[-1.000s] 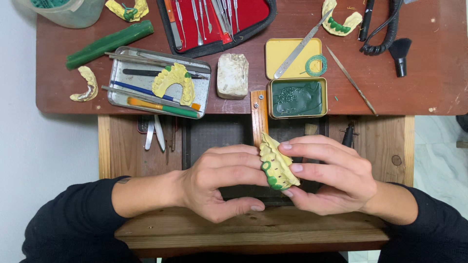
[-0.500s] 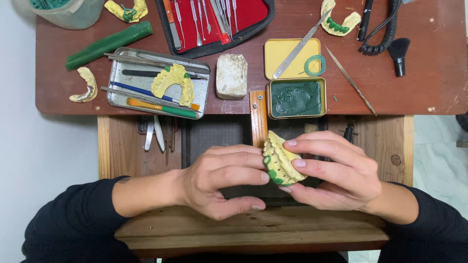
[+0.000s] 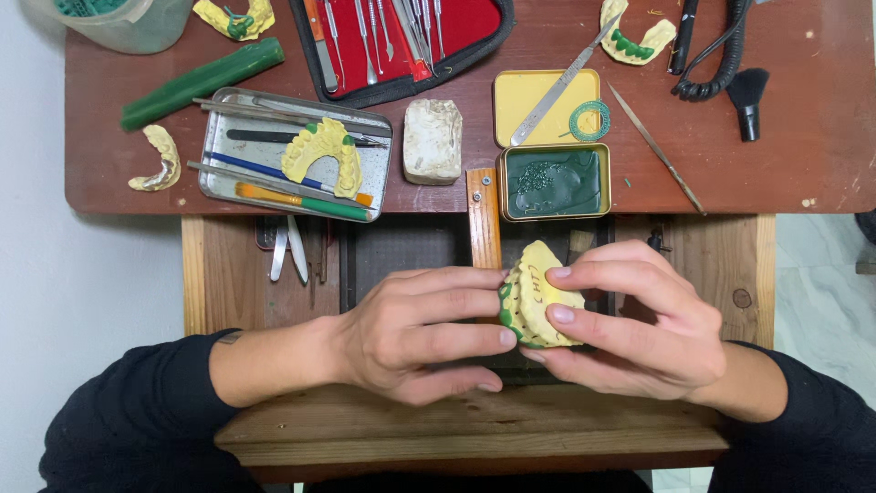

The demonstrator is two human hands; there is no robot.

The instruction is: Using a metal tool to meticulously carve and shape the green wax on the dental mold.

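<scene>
Holding the yellow dental cast (image 3: 540,297) between both hands, you have it tilted on edge above the lower wooden shelf (image 3: 474,424), in front of the desk (image 3: 785,155). Green wax teeth run along its left rim, where your left hand (image 3: 415,333) presses fingertips against it. Your right hand (image 3: 639,324) wraps the other side, fingers curled over top and bottom, so both hands are closed on the cast. Just behind it an upright wooden peg (image 3: 483,215) rises to the desk's front edge.

On the desk, right at that edge, an open tin of green wax (image 3: 555,183) sits with its yellow lid (image 3: 534,100) behind it; a metal spatula (image 3: 558,87) lies across the lid beside a small green ring (image 3: 589,120). A pale plaster block (image 3: 432,140) stands left of the tin, then a metal tray (image 3: 224,105) carrying another yellow cast (image 3: 321,155) and brushes. A red instrument case (image 3: 401,36) lies at the far edge. Bare wood opens to the right of the tin, crossed by one thin probe (image 3: 655,148); the shelf before your wrists is uncluttered.
</scene>
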